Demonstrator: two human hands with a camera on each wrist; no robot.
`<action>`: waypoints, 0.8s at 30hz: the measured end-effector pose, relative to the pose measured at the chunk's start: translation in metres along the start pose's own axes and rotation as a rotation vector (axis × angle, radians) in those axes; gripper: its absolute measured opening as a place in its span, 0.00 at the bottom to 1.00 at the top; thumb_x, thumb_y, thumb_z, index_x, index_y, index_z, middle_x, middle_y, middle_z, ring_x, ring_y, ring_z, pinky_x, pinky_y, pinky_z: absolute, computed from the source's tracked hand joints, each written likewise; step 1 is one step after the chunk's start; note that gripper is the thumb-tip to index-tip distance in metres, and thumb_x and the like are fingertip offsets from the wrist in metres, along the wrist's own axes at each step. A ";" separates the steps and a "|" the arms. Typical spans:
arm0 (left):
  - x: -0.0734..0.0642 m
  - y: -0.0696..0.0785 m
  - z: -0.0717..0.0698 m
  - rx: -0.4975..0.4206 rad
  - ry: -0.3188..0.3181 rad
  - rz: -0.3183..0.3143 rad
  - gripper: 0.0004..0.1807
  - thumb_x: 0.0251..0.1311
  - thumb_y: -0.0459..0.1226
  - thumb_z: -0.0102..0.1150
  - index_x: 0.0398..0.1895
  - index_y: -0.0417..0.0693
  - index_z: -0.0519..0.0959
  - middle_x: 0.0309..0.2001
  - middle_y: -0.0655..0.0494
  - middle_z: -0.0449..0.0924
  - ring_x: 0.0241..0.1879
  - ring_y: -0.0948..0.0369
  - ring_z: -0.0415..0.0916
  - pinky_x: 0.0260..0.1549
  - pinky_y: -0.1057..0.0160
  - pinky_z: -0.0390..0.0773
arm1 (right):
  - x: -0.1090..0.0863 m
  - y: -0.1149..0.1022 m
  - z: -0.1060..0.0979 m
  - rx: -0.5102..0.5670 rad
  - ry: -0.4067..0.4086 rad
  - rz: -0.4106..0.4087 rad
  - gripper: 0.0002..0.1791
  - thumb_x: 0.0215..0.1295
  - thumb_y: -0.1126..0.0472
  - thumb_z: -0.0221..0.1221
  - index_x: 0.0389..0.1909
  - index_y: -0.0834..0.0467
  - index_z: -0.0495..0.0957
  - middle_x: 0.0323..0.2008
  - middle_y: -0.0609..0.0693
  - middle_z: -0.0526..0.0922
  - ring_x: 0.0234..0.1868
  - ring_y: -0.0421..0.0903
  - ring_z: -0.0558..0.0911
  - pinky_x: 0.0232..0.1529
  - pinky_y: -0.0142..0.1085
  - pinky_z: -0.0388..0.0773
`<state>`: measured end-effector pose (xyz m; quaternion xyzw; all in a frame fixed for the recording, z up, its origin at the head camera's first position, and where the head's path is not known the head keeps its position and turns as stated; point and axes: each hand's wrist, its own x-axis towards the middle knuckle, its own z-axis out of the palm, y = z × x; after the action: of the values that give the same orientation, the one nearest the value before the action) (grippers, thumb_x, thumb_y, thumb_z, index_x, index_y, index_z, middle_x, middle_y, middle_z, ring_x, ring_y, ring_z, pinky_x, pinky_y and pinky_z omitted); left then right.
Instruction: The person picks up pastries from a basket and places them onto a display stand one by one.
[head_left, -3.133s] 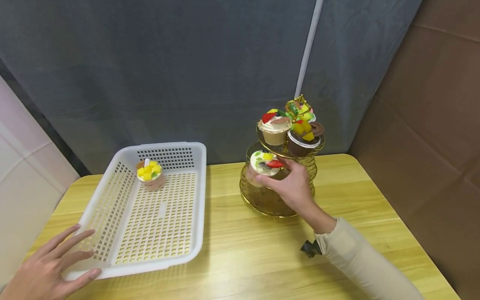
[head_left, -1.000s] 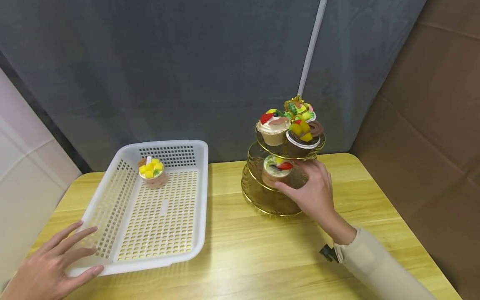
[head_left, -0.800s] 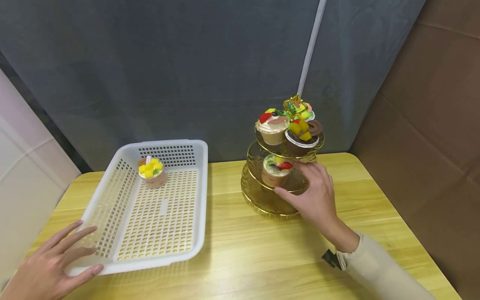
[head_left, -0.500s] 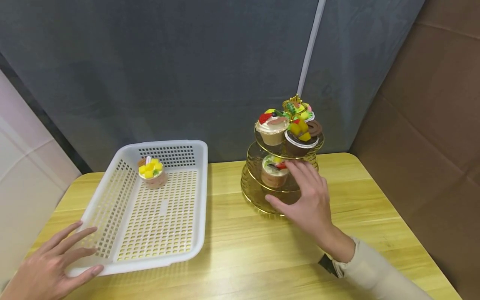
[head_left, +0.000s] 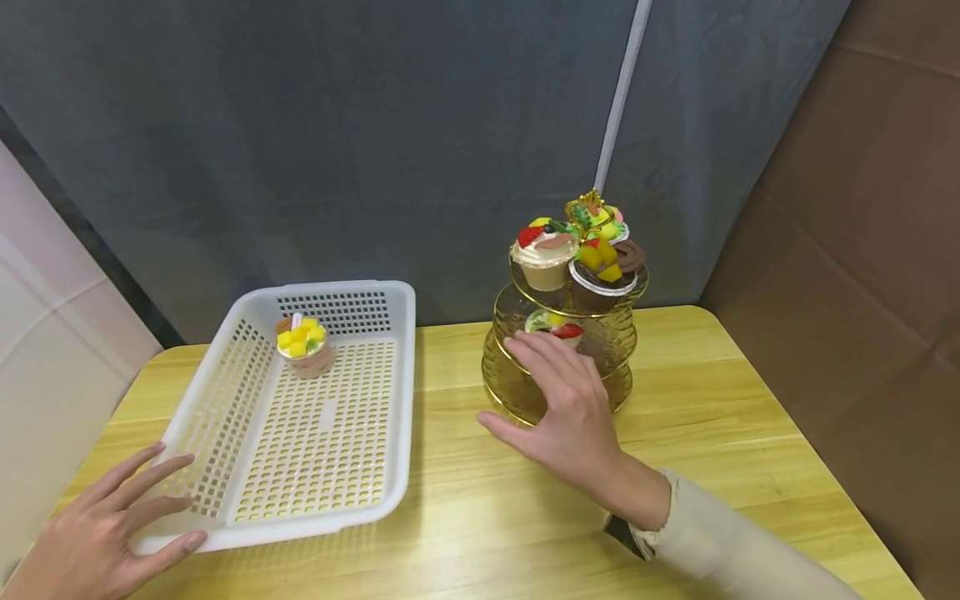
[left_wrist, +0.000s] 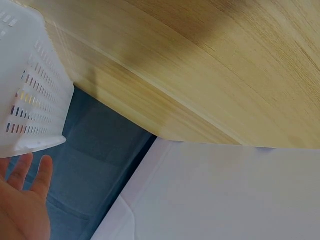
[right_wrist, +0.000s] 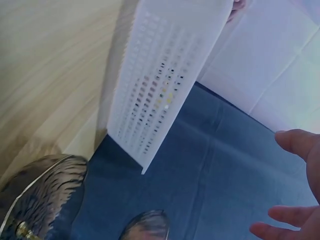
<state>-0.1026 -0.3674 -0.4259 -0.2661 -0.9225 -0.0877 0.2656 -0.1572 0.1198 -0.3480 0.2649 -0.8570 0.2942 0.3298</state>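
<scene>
My right hand point(head_left: 566, 417) is in front of the three-tier gold-rimmed cake stand point(head_left: 615, 337), fingers spread and holding nothing. Behind its fingertips, a dessert cup point(head_left: 566, 332) with strawberry and green fruit sits on the middle tier, partly hidden. On the top tier are a cream cupcake point(head_left: 543, 265), a chocolate cupcake point(head_left: 603, 287) and a yellow-green topped one point(head_left: 611, 223). The left hand point(head_left: 105, 525) lies with spread fingers at the near left corner of the white plastic basket point(head_left: 408, 400). Inside the basket, near its far left corner, stands a mango-topped dessert cup point(head_left: 307, 360).
A wooden table point(head_left: 465, 500) carries the basket on the left and the stand on the right. A dark grey curtain point(head_left: 337, 150) hangs behind, a brown panel point(head_left: 847, 250) borders the right side, and a pale panel point(head_left: 60, 292) borders the left.
The right hand held the fruit-topped dessert cup at the middle tier, let go of it there, then drew back toward the lower left. The left hand and basket hardly moved.
</scene>
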 end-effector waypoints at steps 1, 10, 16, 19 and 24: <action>0.000 0.000 0.000 -0.005 0.006 0.005 0.36 0.45 0.75 0.57 0.23 0.52 0.83 0.51 0.51 0.76 0.75 0.73 0.42 0.63 0.83 0.38 | 0.002 -0.002 0.002 0.009 -0.011 0.000 0.43 0.45 0.42 0.75 0.62 0.54 0.76 0.61 0.51 0.78 0.64 0.51 0.73 0.58 0.52 0.69; -0.003 -0.002 0.002 -0.024 0.021 0.019 0.37 0.48 0.75 0.55 0.22 0.51 0.83 0.52 0.53 0.75 0.75 0.73 0.42 0.63 0.83 0.39 | 0.025 -0.016 0.021 0.053 -0.119 0.012 0.41 0.50 0.39 0.72 0.64 0.54 0.74 0.63 0.49 0.77 0.66 0.47 0.72 0.66 0.57 0.63; -0.003 -0.001 0.002 -0.026 0.024 0.020 0.37 0.48 0.75 0.54 0.23 0.51 0.83 0.52 0.53 0.75 0.75 0.73 0.43 0.63 0.83 0.40 | 0.041 -0.027 0.041 0.056 -0.193 0.052 0.41 0.51 0.39 0.72 0.65 0.51 0.74 0.63 0.48 0.76 0.66 0.45 0.72 0.62 0.53 0.67; -0.002 0.000 0.001 -0.018 0.017 0.007 0.36 0.46 0.75 0.57 0.23 0.52 0.84 0.53 0.56 0.75 0.75 0.73 0.43 0.62 0.84 0.39 | 0.051 -0.030 0.052 0.029 -0.224 0.049 0.42 0.51 0.37 0.71 0.65 0.51 0.74 0.64 0.48 0.75 0.67 0.47 0.70 0.61 0.50 0.67; -0.001 0.000 0.001 -0.025 0.025 0.016 0.37 0.47 0.75 0.56 0.23 0.51 0.84 0.56 0.59 0.75 0.75 0.72 0.44 0.61 0.85 0.39 | 0.070 -0.031 0.071 -0.048 -0.313 0.041 0.44 0.54 0.33 0.67 0.69 0.51 0.71 0.69 0.49 0.71 0.72 0.51 0.64 0.64 0.49 0.64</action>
<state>-0.1028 -0.3677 -0.4270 -0.2759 -0.9157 -0.1003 0.2743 -0.2110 0.0319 -0.3303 0.2818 -0.9100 0.2354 0.1924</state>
